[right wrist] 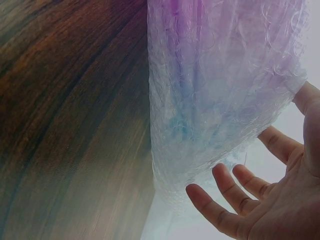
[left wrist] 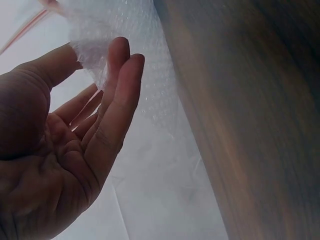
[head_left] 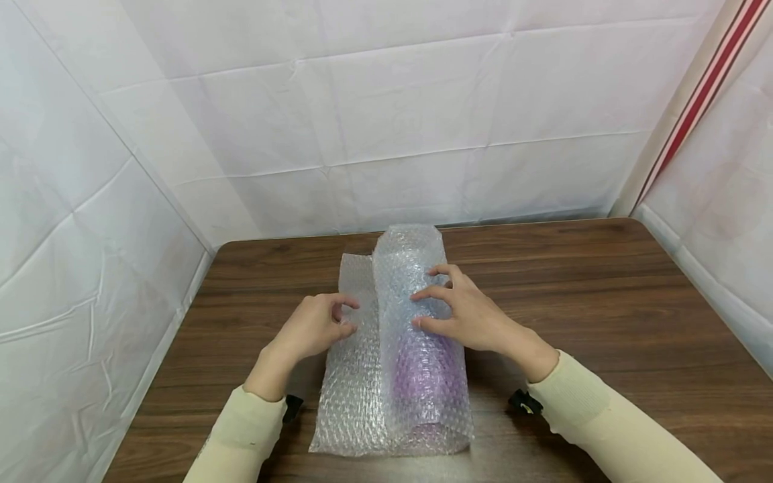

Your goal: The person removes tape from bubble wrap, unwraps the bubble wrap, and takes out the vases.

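Note:
A sheet of bubble wrap lies on the table, its right part rolled round a long object [head_left: 425,376] that shows purple at the near end and pale blue farther up. The wrap blurs it, so its kind is unclear. To the left the bubble wrap [head_left: 353,396] lies flat. Over this flat part hovers my left hand [head_left: 311,327], thumb and fingers bent loosely with a gap between them. My right hand [head_left: 470,312] rests on the roll with fingers spread. In the right wrist view, its fingertips [right wrist: 197,192] are at the wrap's side.
The brown wood-grain table [head_left: 574,288] extends on both sides of the wrap. White sheeting [head_left: 392,121] hangs behind and at the sides, with a red stripe [head_left: 706,94] at the right corner. Small black devices sit at both wrists.

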The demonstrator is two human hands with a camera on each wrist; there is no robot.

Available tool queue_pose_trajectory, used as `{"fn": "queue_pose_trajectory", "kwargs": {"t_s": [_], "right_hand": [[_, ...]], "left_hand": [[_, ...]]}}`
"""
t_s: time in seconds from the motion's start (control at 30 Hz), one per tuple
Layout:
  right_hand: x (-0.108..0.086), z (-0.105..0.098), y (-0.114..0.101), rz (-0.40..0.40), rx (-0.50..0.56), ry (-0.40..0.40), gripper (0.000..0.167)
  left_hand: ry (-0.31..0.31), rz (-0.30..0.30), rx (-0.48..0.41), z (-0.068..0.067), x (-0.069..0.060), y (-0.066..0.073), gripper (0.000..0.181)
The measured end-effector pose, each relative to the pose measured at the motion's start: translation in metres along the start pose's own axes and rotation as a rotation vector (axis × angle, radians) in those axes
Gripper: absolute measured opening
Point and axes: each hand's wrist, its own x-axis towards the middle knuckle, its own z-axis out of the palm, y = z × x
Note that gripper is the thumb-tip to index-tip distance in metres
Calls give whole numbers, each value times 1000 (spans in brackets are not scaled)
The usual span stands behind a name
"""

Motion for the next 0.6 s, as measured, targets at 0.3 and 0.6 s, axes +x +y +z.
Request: {"fn": "queue_pose_trajectory", "kwargs": {"t_s": [0.3,0.6], "right_hand": [[0,0,1,1,0,-6,38],[-1,0,-1,5,-27,-14,38]], "left_hand": [[-42,-7,-1,4,2,-8,31],[-85,-56,-7,9,5,-16,34]]}}
